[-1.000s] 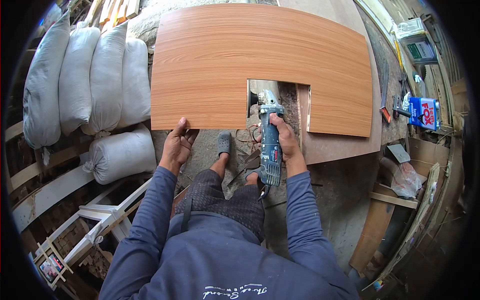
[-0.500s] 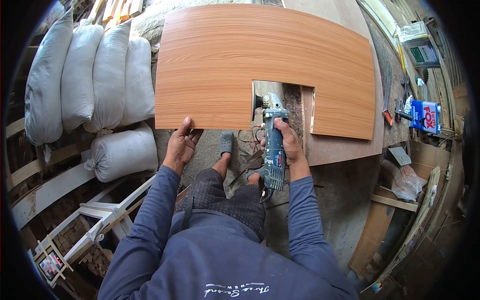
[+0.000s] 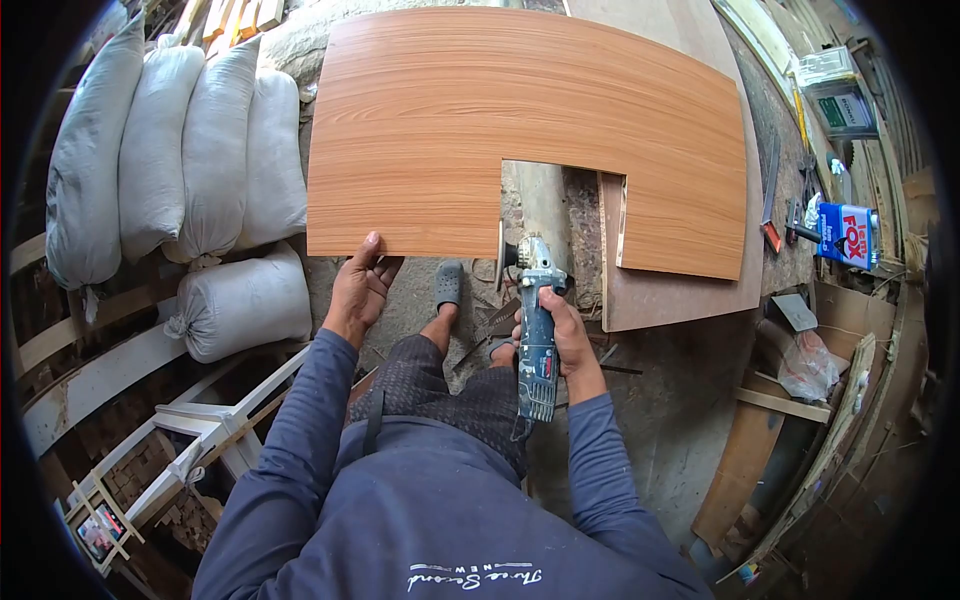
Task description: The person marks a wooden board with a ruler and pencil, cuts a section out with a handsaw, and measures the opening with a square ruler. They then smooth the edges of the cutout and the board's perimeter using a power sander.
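A wood-grain laminate board (image 3: 520, 95) with a rectangular notch cut into its near edge lies in front of me. My left hand (image 3: 360, 285) presses on the board's near left edge. My right hand (image 3: 563, 335) grips a blue angle grinder (image 3: 535, 320), whose disc (image 3: 500, 255) stands just outside the mouth of the notch, by its left corner. My legs and a grey sandal (image 3: 449, 285) show below the board.
Grey filled sacks (image 3: 170, 150) are stacked at the left. A plain plywood sheet (image 3: 680, 295) lies under the board's right side. A blue box (image 3: 845, 232), tools and clutter line the right edge. White wooden frames (image 3: 190, 440) stand at lower left.
My right hand has pulled the grinder back toward me, out of the notch; its disc now sits at the notch's mouth. The left hand stays on the board edge.
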